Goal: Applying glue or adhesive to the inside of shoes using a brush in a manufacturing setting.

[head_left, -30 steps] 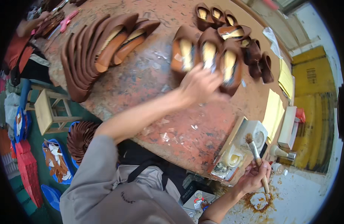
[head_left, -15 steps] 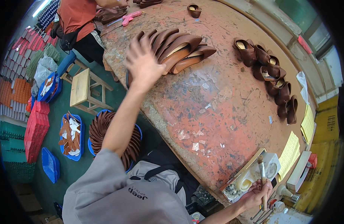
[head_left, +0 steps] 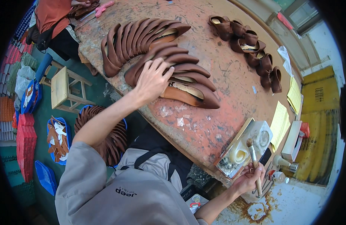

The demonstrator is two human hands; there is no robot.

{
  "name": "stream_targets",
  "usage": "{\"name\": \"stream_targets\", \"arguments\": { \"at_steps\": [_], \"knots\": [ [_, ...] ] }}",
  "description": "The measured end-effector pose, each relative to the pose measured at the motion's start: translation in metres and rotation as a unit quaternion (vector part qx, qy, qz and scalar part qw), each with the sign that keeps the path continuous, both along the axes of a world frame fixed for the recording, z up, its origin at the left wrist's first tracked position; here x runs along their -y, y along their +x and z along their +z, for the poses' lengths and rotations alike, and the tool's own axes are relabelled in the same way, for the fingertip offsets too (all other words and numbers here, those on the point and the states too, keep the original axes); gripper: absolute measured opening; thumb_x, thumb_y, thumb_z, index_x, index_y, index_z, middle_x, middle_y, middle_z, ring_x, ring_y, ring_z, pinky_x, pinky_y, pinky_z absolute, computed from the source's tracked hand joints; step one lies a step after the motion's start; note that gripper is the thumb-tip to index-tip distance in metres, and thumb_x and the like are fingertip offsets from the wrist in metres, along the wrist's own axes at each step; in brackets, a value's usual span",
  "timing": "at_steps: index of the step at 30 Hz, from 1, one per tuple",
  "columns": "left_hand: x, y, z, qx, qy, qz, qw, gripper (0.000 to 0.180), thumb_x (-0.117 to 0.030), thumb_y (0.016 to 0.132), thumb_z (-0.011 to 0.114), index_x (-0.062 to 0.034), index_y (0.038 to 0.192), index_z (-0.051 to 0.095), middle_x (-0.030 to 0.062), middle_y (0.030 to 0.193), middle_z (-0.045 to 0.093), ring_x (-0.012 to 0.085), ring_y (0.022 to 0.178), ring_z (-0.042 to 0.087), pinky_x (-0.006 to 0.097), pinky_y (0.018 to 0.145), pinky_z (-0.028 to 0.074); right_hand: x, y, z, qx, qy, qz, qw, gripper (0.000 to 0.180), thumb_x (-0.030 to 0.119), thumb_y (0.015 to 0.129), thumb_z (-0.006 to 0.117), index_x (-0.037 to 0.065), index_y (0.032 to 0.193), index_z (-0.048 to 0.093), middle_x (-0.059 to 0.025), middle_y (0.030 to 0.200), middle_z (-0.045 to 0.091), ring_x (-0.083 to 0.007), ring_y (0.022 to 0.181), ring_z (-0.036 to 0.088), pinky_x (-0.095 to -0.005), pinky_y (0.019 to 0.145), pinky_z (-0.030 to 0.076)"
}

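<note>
On the worktable (head_left: 214, 127) two fanned rows of brown pointed shoes lie close together. My left hand (head_left: 154, 80) is on the nearer row (head_left: 186, 71), its bent fingers gripping the heel ends; the fingertips are partly hidden among the shoes. The front shoe (head_left: 195, 95) shows its pale inner lining. Just behind is the farther row (head_left: 139, 39). My right hand (head_left: 250, 178) is closed around the handle of a brush (head_left: 252, 155), bristles up. Beside the brush stands a white glue container (head_left: 238, 155) with a round opening.
More brown shoes (head_left: 251, 47) stand in a line at the far right. Yellow paper sheets (head_left: 280, 123), a white box (head_left: 292, 144) and a bottle (head_left: 280, 176) lie near the right edge. At left are a wooden stool (head_left: 60, 88), blue baskets (head_left: 45, 176) and another person (head_left: 53, 17).
The view has shifted. My left hand, blurred and spread over the shoes before, now rests on a nearer row, which lies apart from the farther one. My right hand still holds the brush.
</note>
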State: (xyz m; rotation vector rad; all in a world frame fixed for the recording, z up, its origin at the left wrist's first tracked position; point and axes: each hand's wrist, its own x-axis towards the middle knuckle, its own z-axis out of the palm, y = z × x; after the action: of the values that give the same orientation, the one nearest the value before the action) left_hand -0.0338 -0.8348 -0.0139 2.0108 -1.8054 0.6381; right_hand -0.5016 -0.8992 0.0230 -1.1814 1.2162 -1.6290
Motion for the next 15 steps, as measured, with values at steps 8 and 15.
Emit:
{"name": "stream_targets", "arguments": {
  "at_steps": [8, 15],
  "knots": [
    [0.045, -0.04, 0.033, -0.065, 0.029, 0.035, 0.997, 0.019, -0.008, 0.085, 0.07, -0.0056, 0.103, 0.074, 0.0126, 0.1, 0.071, 0.0302, 0.094, 0.072, 0.045, 0.082, 0.06, -0.019, 0.001, 0.013, -0.041, 0.018, -0.014, 0.999, 0.03, 0.024, 0.112, 0.061, -0.004, 0.121, 0.066, -0.014, 0.09, 0.071, -0.0149, 0.068, 0.066, -0.0233, 0.056, 0.051],
    [0.078, -0.156, 0.039, -0.064, 0.062, -0.012, 0.996, 0.026, -0.02, 0.086, 0.067, -0.0011, 0.098, 0.081, 0.016, 0.103, 0.071, 0.0317, 0.111, 0.058, 0.048, 0.097, 0.041, -0.024, 0.038, 0.02, -0.132, -0.026, 0.013, 0.991, 0.047, 0.034, 0.116, 0.057, -0.008, 0.136, 0.064, -0.0159, 0.104, 0.077, -0.0132, 0.08, 0.068, -0.0232, 0.061, 0.05]
  ]
}}
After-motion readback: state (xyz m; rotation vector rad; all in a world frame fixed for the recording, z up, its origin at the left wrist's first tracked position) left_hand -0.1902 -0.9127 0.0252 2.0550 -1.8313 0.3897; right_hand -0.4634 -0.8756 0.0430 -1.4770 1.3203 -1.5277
